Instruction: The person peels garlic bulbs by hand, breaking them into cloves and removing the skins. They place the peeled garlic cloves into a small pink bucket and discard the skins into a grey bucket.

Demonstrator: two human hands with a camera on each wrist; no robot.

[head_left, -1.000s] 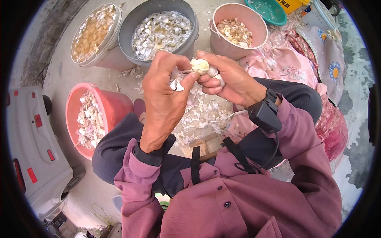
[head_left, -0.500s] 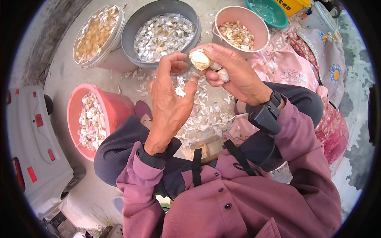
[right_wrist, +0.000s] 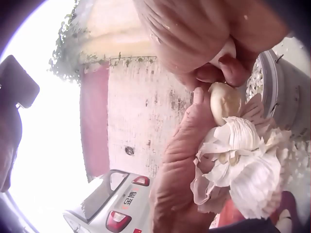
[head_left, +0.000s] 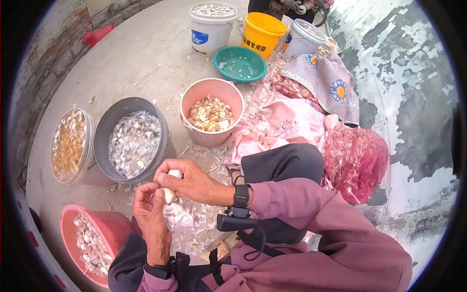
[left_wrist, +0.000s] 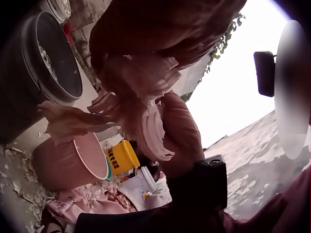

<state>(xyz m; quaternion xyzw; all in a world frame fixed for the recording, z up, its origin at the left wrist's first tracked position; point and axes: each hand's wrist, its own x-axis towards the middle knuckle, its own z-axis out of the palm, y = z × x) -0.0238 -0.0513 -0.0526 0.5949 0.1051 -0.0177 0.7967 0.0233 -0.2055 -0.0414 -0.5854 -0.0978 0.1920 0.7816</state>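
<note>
In the head view the left hand [head_left: 152, 225] pinches a pale garlic bulb [head_left: 169, 195] between thumb and fingers, papery skins [head_left: 178, 216] hanging beside it. The right hand [head_left: 197, 184] meets it from above, its fingertips at the bulb, and holds a white clove [head_left: 175, 173] in its curled fingers. Seen from the right wrist, the peeled part [right_wrist: 226, 103] lies between the two hands, above a cluster of loose white skins [right_wrist: 243, 165]. Torn skins [left_wrist: 153, 128] also show close up in the left wrist view.
Around the person stand a grey tub [head_left: 103, 131] of cloves in water, a white bucket [head_left: 89, 144], a pink bucket [head_left: 211, 139] of cloves and a red bucket [head_left: 116, 228] of bulbs. Farther off are a green basin [head_left: 240, 73], a yellow bucket [head_left: 265, 31] and another person's gloved hands [head_left: 295, 6].
The head view has swung, bringing the far buckets into sight and moving the hands lower left. The left hand, apart from the bulb half a second ago, grips it again beside the right.
</note>
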